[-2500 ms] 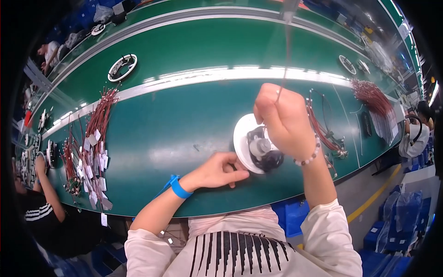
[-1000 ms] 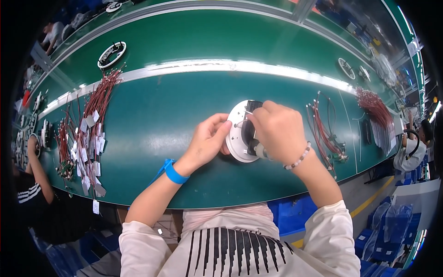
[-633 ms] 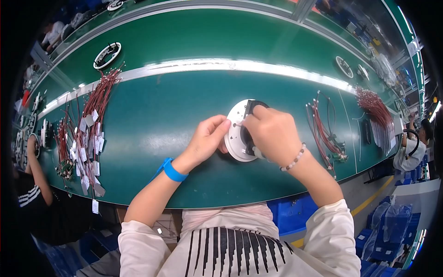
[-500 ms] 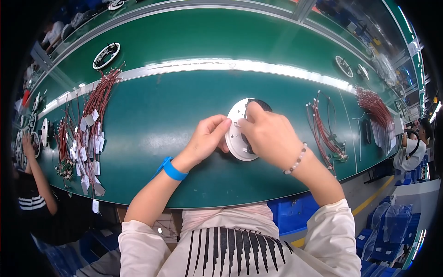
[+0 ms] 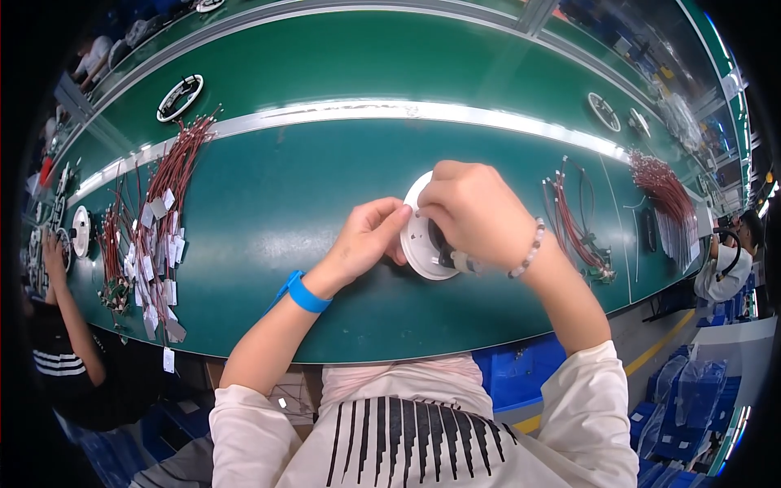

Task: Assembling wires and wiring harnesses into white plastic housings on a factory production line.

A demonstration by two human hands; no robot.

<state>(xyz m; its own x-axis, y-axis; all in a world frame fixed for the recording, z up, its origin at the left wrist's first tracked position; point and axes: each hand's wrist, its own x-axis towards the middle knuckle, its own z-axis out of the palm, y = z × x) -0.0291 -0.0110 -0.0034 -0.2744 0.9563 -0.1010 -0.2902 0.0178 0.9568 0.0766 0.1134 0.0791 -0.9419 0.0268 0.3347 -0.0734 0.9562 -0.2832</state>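
A white round disc-shaped housing (image 5: 425,259), tilted up on edge above the green bench, sits between my hands. My left hand (image 5: 366,240) grips its left rim, thumb on the face and fingers behind. My right hand (image 5: 476,213) is closed at the upper part of the face, thumb and fingertips pinched together. Whatever lies between those fingertips is hidden. Below the right palm, a dark part and a small pale piece (image 5: 465,263) show beside the disc. Small holes or marks dot the white face.
Bundled red wires with white tags (image 5: 159,220) lie to the left. More red wires (image 5: 579,224) and a larger bundle (image 5: 663,191) are at right. White rings (image 5: 180,98) rest on the far green strip. A co-worker's hand (image 5: 55,259) is at far left.
My right hand has shifted slightly on the disc, its fingers now pinched higher on the face, and a pale piece shows beneath it. The rings on the far strip have moved a little left.
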